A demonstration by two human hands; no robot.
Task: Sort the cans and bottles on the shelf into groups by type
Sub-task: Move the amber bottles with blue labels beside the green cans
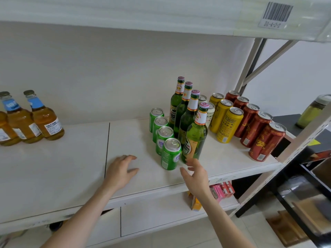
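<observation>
On the white shelf [71,176] stand rows of drinks at the right: several green cans [170,154], several green glass bottles [195,136], two white cans [209,113] behind them, three yellow cans [229,124] and several red cans [265,142]. Amber bottles with blue neck labels [46,120] stand at the far left. My left hand [121,170] lies flat on the shelf with fingers spread, left of the green cans. My right hand [195,172] hovers with fingers apart, just in front of the nearest green bottle and can, holding nothing.
The upper shelf [161,17] hangs overhead with a barcode label [275,15]. A metal upright [295,151] bounds the right end. A lower shelf holds pink boxes [222,190] and an orange box [196,204]. A bottle of yellow-green liquid [311,111] stands on a dark unit at right.
</observation>
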